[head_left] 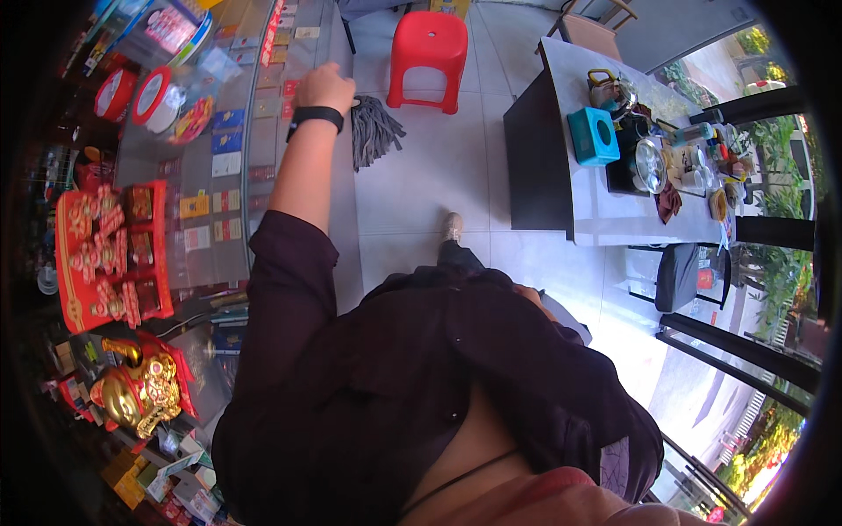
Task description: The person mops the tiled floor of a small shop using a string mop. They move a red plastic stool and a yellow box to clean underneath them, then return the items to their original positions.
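Note:
My left arm reaches forward over the glass counter's edge, with a black band on the wrist. My left hand (323, 92) is closed, its fingers curled. A grey strip mop (375, 133) hangs right beside it, its top meeting the fingers; the handle is hidden by the hand. Of my right hand (531, 298), only a part shows past my dark shirt, low at my side. Its fingers are mostly hidden. Close by it is a flat grey thing (568, 319), partly covered by my body; whether the hand touches it cannot be made out.
Flat packets lie in the glass counter (263, 131) on my left. Clear jars (158, 98), a red display rack (114, 254) and a golden figurine (145, 390) stand there. Ahead is a red stool (430, 54). A table (592, 206) at right holds a teal tissue box (593, 137); a chair (680, 276) stands beside it.

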`<action>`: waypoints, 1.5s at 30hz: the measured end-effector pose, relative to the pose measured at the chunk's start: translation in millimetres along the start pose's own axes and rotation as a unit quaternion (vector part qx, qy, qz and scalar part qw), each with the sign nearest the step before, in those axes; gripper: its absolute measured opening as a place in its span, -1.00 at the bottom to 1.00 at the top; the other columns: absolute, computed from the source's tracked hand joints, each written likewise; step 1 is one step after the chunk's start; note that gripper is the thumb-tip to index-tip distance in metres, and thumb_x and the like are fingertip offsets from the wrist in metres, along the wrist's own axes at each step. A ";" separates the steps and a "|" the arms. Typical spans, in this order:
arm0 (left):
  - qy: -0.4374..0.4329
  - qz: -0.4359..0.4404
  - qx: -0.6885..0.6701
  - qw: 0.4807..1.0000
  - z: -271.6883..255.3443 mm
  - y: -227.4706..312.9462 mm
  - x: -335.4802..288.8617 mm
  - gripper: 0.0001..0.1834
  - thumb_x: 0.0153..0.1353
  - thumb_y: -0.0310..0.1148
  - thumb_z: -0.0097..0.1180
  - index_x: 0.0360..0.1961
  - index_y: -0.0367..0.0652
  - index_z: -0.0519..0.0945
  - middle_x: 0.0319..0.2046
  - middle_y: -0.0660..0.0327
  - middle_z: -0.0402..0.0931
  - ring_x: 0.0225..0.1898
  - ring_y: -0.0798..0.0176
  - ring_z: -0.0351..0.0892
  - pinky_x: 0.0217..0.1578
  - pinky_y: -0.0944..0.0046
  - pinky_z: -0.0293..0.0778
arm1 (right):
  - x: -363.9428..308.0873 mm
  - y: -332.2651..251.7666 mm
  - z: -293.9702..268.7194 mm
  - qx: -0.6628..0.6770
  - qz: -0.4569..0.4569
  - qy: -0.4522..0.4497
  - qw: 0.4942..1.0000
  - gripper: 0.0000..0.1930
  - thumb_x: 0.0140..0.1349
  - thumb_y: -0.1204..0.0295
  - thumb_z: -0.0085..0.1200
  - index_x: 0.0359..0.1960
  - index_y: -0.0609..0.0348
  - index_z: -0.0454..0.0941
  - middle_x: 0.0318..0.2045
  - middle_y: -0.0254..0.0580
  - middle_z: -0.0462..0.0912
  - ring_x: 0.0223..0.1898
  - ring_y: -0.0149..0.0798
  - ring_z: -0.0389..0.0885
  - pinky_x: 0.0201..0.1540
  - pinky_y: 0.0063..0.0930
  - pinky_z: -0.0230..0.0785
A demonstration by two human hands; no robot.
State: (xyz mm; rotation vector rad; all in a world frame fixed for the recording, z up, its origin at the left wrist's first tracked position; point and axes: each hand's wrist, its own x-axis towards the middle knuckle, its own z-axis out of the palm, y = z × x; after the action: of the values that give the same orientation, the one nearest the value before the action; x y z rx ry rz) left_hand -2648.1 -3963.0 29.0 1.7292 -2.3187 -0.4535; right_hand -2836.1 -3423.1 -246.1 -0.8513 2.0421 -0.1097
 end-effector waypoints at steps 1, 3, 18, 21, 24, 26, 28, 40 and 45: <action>0.006 0.007 0.003 1.000 -2.0 5.1 17.6 -0.55 0.03 -0.17 0.09 -0.01 0.00 0.56 -0.06 0.02 0.54 0.00 -0.06 0.50 -0.01 0.05 0.43 | 12.4 -3.5 -9.5 -0.018 0.018 -0.009 1.000 -0.66 0.16 0.11 -0.03 -0.22 0.05 0.62 -0.27 -0.07 0.66 -0.19 -0.06 0.62 -0.08 -0.27 0.45; 0.019 -0.002 0.008 1.000 -4.6 14.6 45.1 -0.56 0.02 -0.17 0.10 -0.03 0.00 0.58 -0.08 0.03 0.55 -0.01 -0.05 0.51 0.00 0.07 0.43 | 46.9 -15.0 -38.8 -0.041 -0.021 -0.006 0.999 -0.69 0.17 0.16 -0.04 -0.23 0.06 0.62 -0.28 -0.06 0.66 -0.19 -0.04 0.62 -0.07 -0.26 0.45; -0.054 -0.108 -0.064 0.991 -68.9 57.5 229.2 -0.68 0.10 -0.20 0.10 -0.16 -0.12 0.62 -0.26 0.17 0.59 -0.28 0.15 0.60 -0.43 0.13 0.60 | 271.0 -140.4 -201.0 0.127 -0.181 0.064 0.973 -0.70 0.16 0.17 0.01 -0.24 0.09 0.60 -0.35 -0.01 0.65 -0.25 0.01 0.63 -0.16 -0.22 0.46; -0.040 0.032 0.109 0.993 -80.4 50.7 277.6 -0.60 0.07 -0.14 0.07 -0.15 -0.16 0.59 -0.20 0.02 0.59 -0.19 -0.02 0.57 -0.19 0.12 0.50 | 303.4 -150.0 -213.4 0.092 -0.139 0.041 0.985 -0.72 0.15 0.19 0.03 -0.23 0.06 0.60 -0.35 -0.05 0.66 -0.25 -0.02 0.64 -0.16 -0.26 0.46; -0.019 0.056 0.057 0.997 -85.3 40.7 320.7 -0.57 0.06 -0.10 0.03 -0.13 -0.15 0.59 -0.18 0.00 0.58 -0.13 -0.05 0.54 -0.07 0.13 0.42 | 327.4 -154.8 -226.1 0.080 -0.129 0.028 0.988 -0.74 0.14 0.19 0.06 -0.24 0.03 0.61 -0.36 -0.10 0.66 -0.25 -0.05 0.64 -0.16 -0.28 0.46; -0.016 0.082 0.044 0.996 -83.6 39.1 346.0 -0.56 0.07 -0.11 0.01 -0.08 -0.13 0.58 -0.16 0.00 0.58 -0.12 -0.04 0.54 -0.06 0.12 0.42 | 339.7 -155.0 -239.2 0.080 -0.091 0.005 0.993 -0.74 0.12 0.18 0.07 -0.26 0.02 0.62 -0.37 -0.12 0.67 -0.25 -0.06 0.64 -0.17 -0.29 0.46; 0.002 0.110 0.040 0.993 -82.4 42.6 367.6 -0.57 0.11 -0.14 0.04 -0.03 -0.12 0.56 -0.33 0.12 0.57 -0.37 0.19 0.55 -0.26 0.25 0.45 | 351.7 -160.1 -253.2 0.070 -0.103 -0.006 0.992 -0.74 0.11 0.18 0.08 -0.26 0.03 0.62 -0.37 -0.12 0.67 -0.26 -0.06 0.64 -0.17 -0.29 0.46; -0.029 0.096 -0.049 0.994 -95.4 74.5 413.6 -0.61 0.15 -0.24 0.07 0.00 -0.14 0.53 -0.30 0.03 0.61 -0.30 0.14 0.61 -0.28 0.26 0.47 | 527.2 -277.1 -338.2 -0.049 -0.195 0.034 0.979 -0.70 0.17 0.19 -0.05 -0.30 0.13 0.58 -0.40 0.01 0.63 -0.28 0.09 0.59 -0.22 -0.16 0.43; -0.044 0.025 -0.055 0.997 -92.4 109.6 377.9 -0.65 0.15 -0.46 0.08 0.00 -0.24 0.52 -0.28 0.11 0.59 -0.35 0.29 0.59 -0.33 0.34 0.50 | 628.2 -330.2 -358.6 -0.086 -0.198 0.005 0.976 -0.74 0.15 0.25 -0.05 -0.32 0.16 0.57 -0.35 0.10 0.60 -0.24 0.14 0.56 -0.16 -0.09 0.42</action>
State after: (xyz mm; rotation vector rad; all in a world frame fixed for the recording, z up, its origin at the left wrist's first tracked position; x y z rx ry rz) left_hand -2822.3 -4306.9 150.4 1.6270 -2.3438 -0.6475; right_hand -3166.0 -4139.0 -350.4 -1.3630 1.8863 -0.1590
